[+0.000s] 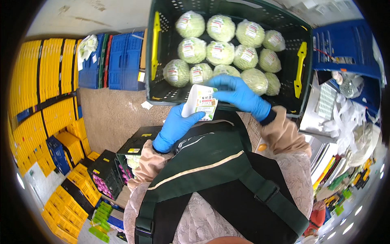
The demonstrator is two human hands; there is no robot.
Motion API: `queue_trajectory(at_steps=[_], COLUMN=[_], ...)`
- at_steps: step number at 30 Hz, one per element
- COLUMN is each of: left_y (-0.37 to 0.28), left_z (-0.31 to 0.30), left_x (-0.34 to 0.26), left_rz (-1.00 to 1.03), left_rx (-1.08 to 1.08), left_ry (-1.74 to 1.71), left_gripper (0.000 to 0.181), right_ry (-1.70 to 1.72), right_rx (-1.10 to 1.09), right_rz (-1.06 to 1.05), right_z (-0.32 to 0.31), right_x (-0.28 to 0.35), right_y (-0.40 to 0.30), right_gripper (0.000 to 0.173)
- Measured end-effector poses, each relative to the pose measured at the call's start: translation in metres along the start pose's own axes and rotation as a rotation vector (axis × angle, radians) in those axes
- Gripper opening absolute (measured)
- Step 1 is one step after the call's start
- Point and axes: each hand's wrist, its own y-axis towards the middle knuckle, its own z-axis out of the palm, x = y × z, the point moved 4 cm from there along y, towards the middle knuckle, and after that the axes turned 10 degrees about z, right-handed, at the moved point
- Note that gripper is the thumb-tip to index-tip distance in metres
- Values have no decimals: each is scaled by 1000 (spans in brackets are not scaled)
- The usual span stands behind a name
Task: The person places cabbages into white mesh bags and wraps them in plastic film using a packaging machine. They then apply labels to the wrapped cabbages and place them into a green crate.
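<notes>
In my left hand (178,126), gloved in blue, is a curled stack or strip of printed white labels (206,103). The left thumb presses on its lower edge. My right hand (243,96), also in a blue glove, reaches to the labels' upper right edge with bent, slightly blurred fingers. Whether those fingers pinch a label cannot be told. Just beyond both hands stands a dark green plastic crate (228,107) with yellow handles. Inside sit several film-wrapped green cabbages (220,53), many bearing a label on top. The right hand partly covers a front-row cabbage (227,70).
Stacked yellow crates (56,68) and blue crates (125,61) line the left. A dark crate (106,170) with purple produce stands lower left. To the right, white plastic bags (344,122) lie near a blue bin (341,45). A person in red (317,215) is at lower right.
</notes>
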Motion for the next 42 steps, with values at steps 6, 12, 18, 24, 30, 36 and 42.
queue_trajectory(at_steps=[6,12,18,24,30,36,42], left_y=[13,29,30,31,41,48,59], left_z=[13,55,51,38,44,53,90], left_x=[-51,-23,-21,-20,-26,-63,-65], left_rz=[642,113,-47,-19,40,554,386], left_rx=[79,232,310,196,133,126,264], left_ry=[168,79,6,-157,-126,191,7], left_gripper=[34,33,34,30,31,39,27], right_ry=[-512,-384,-817,-1791,-245,-152,-425], right_rx=[-431,-717,-678,-445,-8,-473,-714], right_rz=[-252,-178,127,-122,10,-237,-397], right_z=[31,-35,-193,-173,-76,-10,-24], right_x=[16,34,-68,-77,-3,16,26], right_y=[-65,-79,-33,-28,-39,-87,-117], right_gripper=[14,14,46,63,49,13,15])
